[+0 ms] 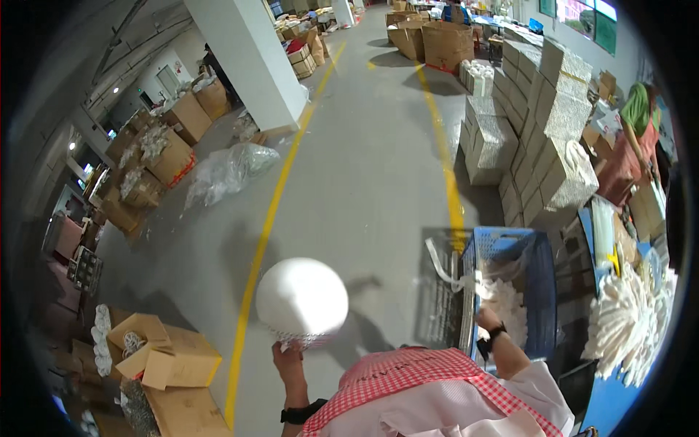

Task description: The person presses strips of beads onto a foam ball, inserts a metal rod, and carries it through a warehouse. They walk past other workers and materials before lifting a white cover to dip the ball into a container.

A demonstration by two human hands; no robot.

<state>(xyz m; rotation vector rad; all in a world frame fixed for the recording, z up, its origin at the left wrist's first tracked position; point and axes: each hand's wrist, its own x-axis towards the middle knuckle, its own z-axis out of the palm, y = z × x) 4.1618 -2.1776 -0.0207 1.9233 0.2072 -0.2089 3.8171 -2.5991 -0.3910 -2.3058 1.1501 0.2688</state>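
Observation:
My left hand (pixel 288 358) is closed at the lower edge of a large white rounded thing (pixel 302 295) with a shiny, patterned rim, held up over the floor. Its exact kind I cannot make out. To the right, my right hand (pixel 488 319) is at the near left side of a blue plastic crate (pixel 540 291), its fingers bent and partly hidden. White soft pieces (pixel 506 302) lie in the crate beside that hand. A pale strip (pixel 442 266) hangs out over the crate's left side. Both wrists wear dark bands.
Stacked pale cartons (pixel 535 138) stand beyond the crate. White gloves (pixel 630 324) are heaped on a blue table at right, near a co-worker in a green head covering (pixel 641 109). An open cardboard box (pixel 182 357) lies at left. Farther off are a pillar (pixel 251 65) and plastic sheeting (pixel 229 171).

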